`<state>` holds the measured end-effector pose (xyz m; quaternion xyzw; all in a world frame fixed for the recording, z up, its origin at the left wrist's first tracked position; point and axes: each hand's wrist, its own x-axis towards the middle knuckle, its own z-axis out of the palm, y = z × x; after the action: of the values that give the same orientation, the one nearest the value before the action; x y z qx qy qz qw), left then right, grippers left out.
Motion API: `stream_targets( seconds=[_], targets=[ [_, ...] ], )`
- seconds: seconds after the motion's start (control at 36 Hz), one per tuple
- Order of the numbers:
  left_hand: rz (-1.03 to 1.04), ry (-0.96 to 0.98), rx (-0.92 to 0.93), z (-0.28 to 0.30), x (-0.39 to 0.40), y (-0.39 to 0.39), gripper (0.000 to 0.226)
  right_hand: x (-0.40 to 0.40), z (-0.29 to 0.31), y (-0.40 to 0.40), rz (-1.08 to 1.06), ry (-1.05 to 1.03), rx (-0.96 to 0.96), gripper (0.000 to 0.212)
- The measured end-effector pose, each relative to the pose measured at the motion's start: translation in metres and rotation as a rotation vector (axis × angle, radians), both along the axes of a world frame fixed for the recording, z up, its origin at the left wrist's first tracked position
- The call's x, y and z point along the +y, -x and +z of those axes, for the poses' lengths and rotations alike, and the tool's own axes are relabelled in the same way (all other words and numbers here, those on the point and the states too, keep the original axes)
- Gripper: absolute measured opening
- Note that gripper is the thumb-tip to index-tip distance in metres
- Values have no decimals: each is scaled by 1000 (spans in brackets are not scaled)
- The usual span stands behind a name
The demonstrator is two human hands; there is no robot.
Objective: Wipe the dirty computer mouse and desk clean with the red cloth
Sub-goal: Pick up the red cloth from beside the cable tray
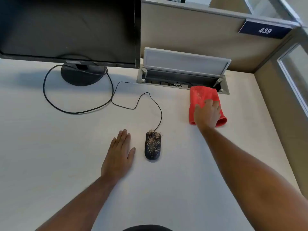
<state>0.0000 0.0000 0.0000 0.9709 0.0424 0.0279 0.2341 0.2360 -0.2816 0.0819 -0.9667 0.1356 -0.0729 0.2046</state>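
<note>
Red cloth [202, 97] lies below the sign [265, 30] reading "439".

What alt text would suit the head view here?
A person's right hand rests on a folded red cloth by an open cable hatch, while the left hand lies flat on the white desk beside a black wired mouse speckled with crumbs, monitor behind.

The black mouse [153, 146], covered with pale crumbs, lies on the white desk [66, 147], and the folded red cloth [204, 104] lies well apart, to its right.
</note>
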Motion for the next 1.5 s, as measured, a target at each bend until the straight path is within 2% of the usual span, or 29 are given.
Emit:
stream_targets(
  seconds=[0.11, 0.31, 0.47, 0.56, 0.72, 0.86, 1.0, 1.28, 1.39, 1.44, 1.5],
  targets=[
    [17, -12, 40, 4, 0, -1, 66, -11, 11, -25, -103, -30, 137, 61],
    [17, -20, 30, -1, 1, -2, 65, -10, 5, -46, -68, -32, 257, 94],
    [19, -19, 18, -3, 0, -2, 65, -2, -8, -51, -85, -59, 357, 103],
    [19, -17, 15, -3, 0, -2, 65, -1, -14, -51, -88, -57, 369, 94],
    [15, -23, 0, -4, 0, -2, 65, 2, -15, -40, -74, -62, 298, 54],
    [18, -20, 0, -5, 1, -2, 66, 9, -15, -17, -55, -80, 215, 62],
    [17, -18, -4, -5, 0, -1, 66, 9, -18, 18, 24, -116, 172, 62],
    [-1, -22, 1, -3, 0, -1, 69, -5, -22, 85, 269, 66, 173, 30],
    [-13, -22, -2, -4, 2, 0, 71, -9, -19, 105, 382, 176, 271, 31],
    [-17, -18, -1, -4, 1, 0, 71, -7, -13, 109, 387, 162, 382, 42],
    [-29, -26, -2, -5, 1, 0, 71, -5, -7, 110, 372, 106, 510, 62]
  ],
)
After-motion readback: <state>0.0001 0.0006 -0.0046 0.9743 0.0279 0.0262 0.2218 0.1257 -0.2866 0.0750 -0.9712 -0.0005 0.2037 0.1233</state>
